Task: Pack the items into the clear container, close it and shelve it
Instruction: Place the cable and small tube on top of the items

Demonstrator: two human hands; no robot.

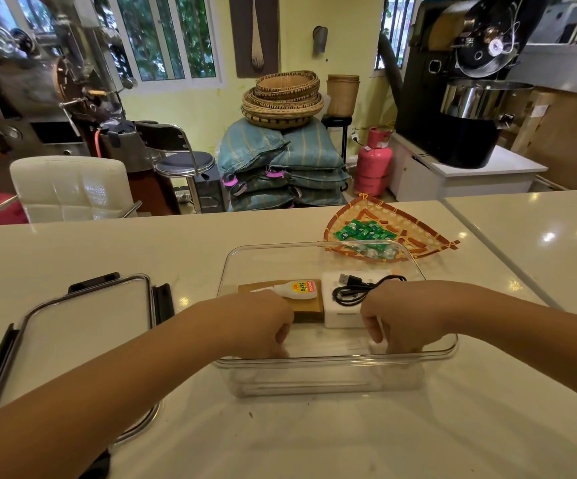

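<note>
While both hands reach into clear rectangular plastic container at frame centre, left hand and right hand curl fingers down; what they hold, cannot tell. Inside container: brown flat box, white glue bottle atop it, white box, coiled black USB cable. Clear lid with black latches lower left on white counter. Woven tray with green packets behind container.

Clear container, white box, black cable, green packets, orange-patterned tray
</note>
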